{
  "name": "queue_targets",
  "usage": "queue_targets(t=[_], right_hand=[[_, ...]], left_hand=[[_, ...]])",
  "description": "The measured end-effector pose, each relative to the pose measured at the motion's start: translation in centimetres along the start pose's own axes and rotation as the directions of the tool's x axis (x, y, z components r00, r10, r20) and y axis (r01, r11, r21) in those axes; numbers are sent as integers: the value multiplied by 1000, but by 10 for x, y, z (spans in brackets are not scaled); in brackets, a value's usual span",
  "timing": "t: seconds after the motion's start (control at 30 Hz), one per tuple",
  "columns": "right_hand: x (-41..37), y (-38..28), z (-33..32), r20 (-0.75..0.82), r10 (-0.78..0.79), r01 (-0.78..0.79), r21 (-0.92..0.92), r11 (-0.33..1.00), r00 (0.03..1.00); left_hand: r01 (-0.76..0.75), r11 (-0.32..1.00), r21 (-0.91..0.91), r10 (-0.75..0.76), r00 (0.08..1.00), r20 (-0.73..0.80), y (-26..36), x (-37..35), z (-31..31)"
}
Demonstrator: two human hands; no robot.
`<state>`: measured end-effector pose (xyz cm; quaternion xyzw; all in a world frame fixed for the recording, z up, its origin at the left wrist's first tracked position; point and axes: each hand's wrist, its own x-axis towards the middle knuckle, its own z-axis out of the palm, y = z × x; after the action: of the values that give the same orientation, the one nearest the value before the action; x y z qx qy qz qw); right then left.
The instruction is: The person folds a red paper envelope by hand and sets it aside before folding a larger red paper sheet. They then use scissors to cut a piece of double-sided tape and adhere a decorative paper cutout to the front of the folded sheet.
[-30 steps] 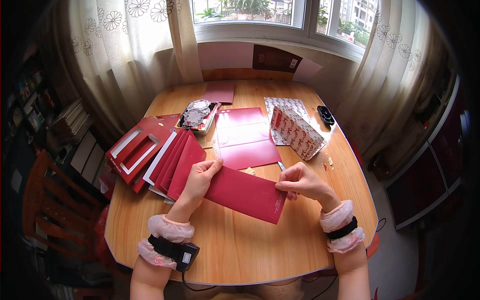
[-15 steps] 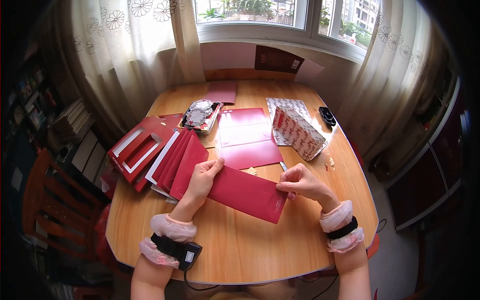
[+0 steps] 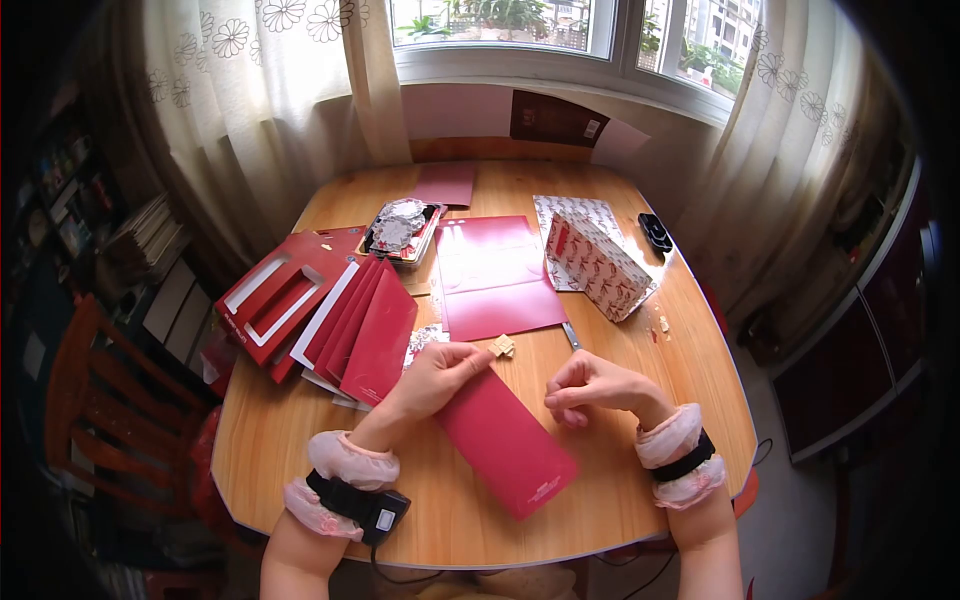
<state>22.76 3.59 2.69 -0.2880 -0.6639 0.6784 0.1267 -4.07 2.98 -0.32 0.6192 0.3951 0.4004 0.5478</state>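
left hand [image 3: 438, 384] clamped on red card [image 3: 508, 442]
right hand [image 3: 592, 388] curled, can't tell if fingertips meet; tray [image 3: 408, 263] holds pale scraps [image 3: 401, 226].

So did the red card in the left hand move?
Yes, the red card has swung its free end toward the near edge of the table.

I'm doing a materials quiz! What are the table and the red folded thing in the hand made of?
The table looks like wood or wood-look board, smooth, with visible grain. The red piece seems satiny card, thin and flat.
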Motion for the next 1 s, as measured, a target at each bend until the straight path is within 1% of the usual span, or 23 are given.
queue_targets(t=[0.07,0.1,0.17,0.27,0.33,0.37,0.4,0.5,0.53,0.6,0.63,0.7,0.73,0.77,0.8,0.83,0.9,1.0], right_hand=[[3,-2,6,-9,8,-8,-21,1000,1000],[5,-2,9,-9,8,-8,-20,1000,1000],[9,0,14,-80,27,-33,-79,996,996],[13,3,20,-107,-9,-3,-113,994,994],[15,-3,27,-131,0,-18,-139,990,991],[16,-4,30,-155,8,-33,-163,986,988],[17,-2,31,-153,9,-34,-161,986,988],[17,0,33,-161,-5,-18,-144,989,987],[16,-3,34,-186,-20,-1,-116,993,982],[16,-1,32,-240,-51,38,-62,997,969],[15,3,28,-267,-64,57,-35,998,962],[15,4,22,-380,-171,189,11,982,909],[15,6,19,-436,-214,234,-9,972,874],[16,7,16,-488,-258,279,-31,960,834],[16,7,15,-514,-270,303,-20,953,815],[17,6,16,-512,-270,303,-19,953,815],[16,4,18,-537,-309,337,-48,940,785],[16,6,18,-534,-298,326,-44,944,791]], left_hand=[[4,999,33,-8,994,106,3,-3,10],[5,999,34,-8,994,106,2,-3,13],[12,999,31,-16,990,140,1,-4,18],[7,1000,18,-9,991,131,1,-3,18],[5,1000,11,-6,992,124,-2,-2,16],[-16,999,47,11,993,114,-4,-1,16],[-36,996,85,27,994,106,-5,-1,16],[-43,993,106,33,995,93,-6,-1,16],[-43,993,106,33,995,93,-5,-1,17],[-46,995,-84,50,998,41,-5,-1,18],[-44,995,-85,48,998,40,-7,0,18],[-155,980,-127,151,988,-46,-9,4,15],[-135,969,-207,126,991,-55,-6,3,15],[-134,969,-208,124,991,-59,-2,2,12],[-38,967,-253,26,998,-52,1,2,9],[57,954,-296,-71,997,-39,3,1,7],[47,947,-318,-68,996,-57,-1,1,7],[32,949,-312,-44,999,-31,-4,4,6]])
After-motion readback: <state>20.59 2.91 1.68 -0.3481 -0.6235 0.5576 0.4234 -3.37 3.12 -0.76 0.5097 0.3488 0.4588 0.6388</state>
